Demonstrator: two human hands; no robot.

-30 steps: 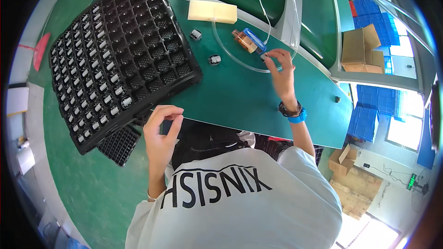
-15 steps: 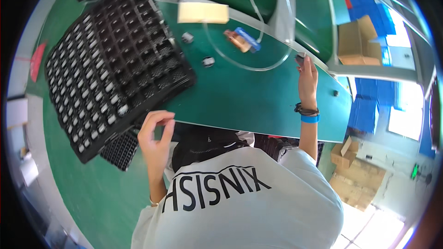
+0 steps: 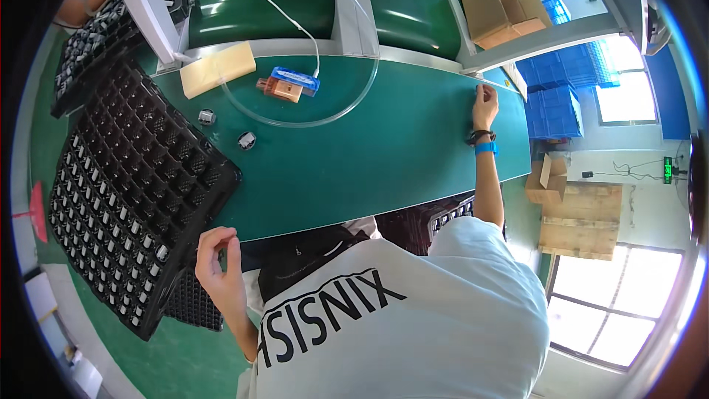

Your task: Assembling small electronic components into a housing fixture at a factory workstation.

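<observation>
At the table's (image 3: 354, 155) right back corner, my right hand (image 3: 484, 109) is closed, with its fingertips pinched on a small dark grey part (image 3: 479, 91); the fingers mostly hide it. My left hand (image 3: 220, 270) hangs just off the front left edge of the table, beside the black tray. Its thumb and fingers curl together in a ring, and nothing shows between them. The black compartment tray (image 3: 136, 140) has small silver parts in its left and near pockets; the others look bare. Two loose silver-and-black parts (image 3: 247, 140) (image 3: 207, 117) lie on the table near the tray.
Behind the loose parts are a yellow block (image 3: 218, 70), a blue-and-brown device (image 3: 292, 85) and a looped clear tube (image 3: 295, 124). A green conveyor (image 3: 402, 4) runs along the back. Another filled tray (image 3: 96, 48) stands far left, near a person's arm (image 3: 88, 9). Cardboard boxes (image 3: 502, 7) stand at right.
The view has turned, so the tray and table objects appear farther left. My right hand has moved toward the table's right end, where a small dark part lying there no longer shows.
</observation>
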